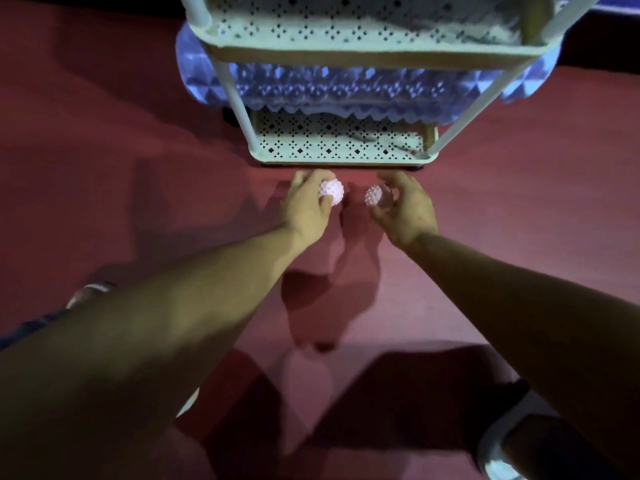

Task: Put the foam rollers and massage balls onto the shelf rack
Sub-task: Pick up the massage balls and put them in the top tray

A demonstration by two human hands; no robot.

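The left hand [306, 202] curls round one spiky massage ball [331, 191], the right hand [405, 206] round another [378, 196]; placed on the shelf rack [341, 147], either might roll off.

Dim, soft-focus view; several overlapping shadows on the red floor [104, 150], edges bowed.

A small pink ball covered in little bumps [332, 192] sits low over the red floor, held in curled fingers. A second bumpy pink ball [378, 197] is just beside it, held the same way. Behind them stands a pale metal shelf rack with tiny holes [341, 147]. A long blue bumpy foam roller [332, 88] lies sideways on its lower shelf, both ends sticking out.
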